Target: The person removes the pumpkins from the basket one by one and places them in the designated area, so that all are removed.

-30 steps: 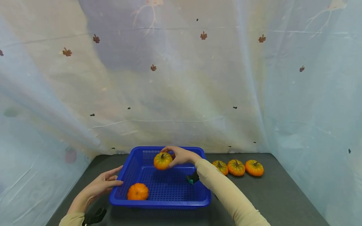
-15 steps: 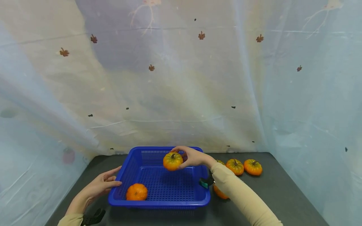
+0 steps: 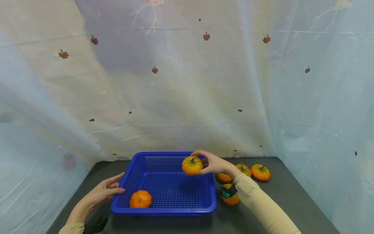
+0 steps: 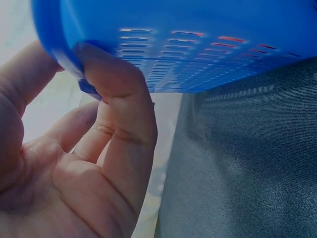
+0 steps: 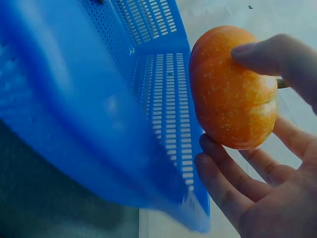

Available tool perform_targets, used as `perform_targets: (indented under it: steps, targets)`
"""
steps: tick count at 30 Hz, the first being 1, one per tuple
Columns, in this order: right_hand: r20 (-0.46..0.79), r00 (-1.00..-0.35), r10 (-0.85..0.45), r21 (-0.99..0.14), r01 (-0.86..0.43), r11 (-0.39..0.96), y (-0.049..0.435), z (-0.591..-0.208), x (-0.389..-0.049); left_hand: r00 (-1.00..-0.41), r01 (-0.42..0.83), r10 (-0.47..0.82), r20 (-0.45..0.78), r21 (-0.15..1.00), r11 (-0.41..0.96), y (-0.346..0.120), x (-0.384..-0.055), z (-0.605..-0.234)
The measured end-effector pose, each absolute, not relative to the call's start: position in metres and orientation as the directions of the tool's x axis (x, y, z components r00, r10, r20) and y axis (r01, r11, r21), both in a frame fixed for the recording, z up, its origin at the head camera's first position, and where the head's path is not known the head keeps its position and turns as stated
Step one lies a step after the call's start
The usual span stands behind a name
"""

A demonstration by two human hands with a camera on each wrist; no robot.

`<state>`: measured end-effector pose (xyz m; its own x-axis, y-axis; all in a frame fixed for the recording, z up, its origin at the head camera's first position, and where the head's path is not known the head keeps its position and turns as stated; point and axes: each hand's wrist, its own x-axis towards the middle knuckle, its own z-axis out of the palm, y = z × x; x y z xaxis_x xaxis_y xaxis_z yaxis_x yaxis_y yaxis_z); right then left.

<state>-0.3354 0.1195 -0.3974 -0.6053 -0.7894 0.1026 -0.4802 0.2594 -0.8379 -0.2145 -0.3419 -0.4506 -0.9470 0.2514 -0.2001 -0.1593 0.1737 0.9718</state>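
My right hand grips a small orange-and-green pumpkin, raised over the right side of a blue plastic basket. In the right wrist view, the thumb lies on top of the pumpkin and fingers support it from the other side, near the basket wall. At the basket's left side, my left hand holds the rim. The left wrist view has the hand's fingers curled at the rim. One orange pumpkin sits inside, in the near left corner.
Several pumpkins lie on the dark table right of the basket: one at the far right, another pumpkin beside it, and a nearer pumpkin partly behind the right wrist strap. A pale curtain hangs behind and along both sides.
My right hand has carried its pumpkin rightward across the basket, uncovering pumpkins by the forearm. The left hand stays at the rim, and the pumpkin in the corner has not moved.
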Motion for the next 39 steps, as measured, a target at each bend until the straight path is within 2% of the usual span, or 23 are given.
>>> perform_targets:
  steps: [8,17,24,39]
  targets:
    - [0.116,-0.645,-0.756,-0.852,-0.455,0.257,0.151,-0.396,-0.328,-0.947,-0.15,0.258,-0.191,0.974,0.172,-0.342,-0.214,-0.448]
    - [0.194,-0.667,-0.719,-0.828,-0.505,0.245,0.188,-0.398,-0.318,-0.947,-0.144,0.258,-0.189,0.973,0.181,-0.341,-0.216,-0.449]
    - [0.228,-0.71,-0.666,-0.802,-0.525,0.285,0.221,-0.407,-0.309,-0.949,-0.142,0.253,-0.188,0.972,0.189,-0.339,-0.215,-0.448]
    - [0.193,-0.774,-0.603,-0.876,-0.413,0.25,0.289,-0.432,-0.288,-0.968,-0.129,0.182,-0.174,0.963,0.237,-0.333,-0.212,-0.45]
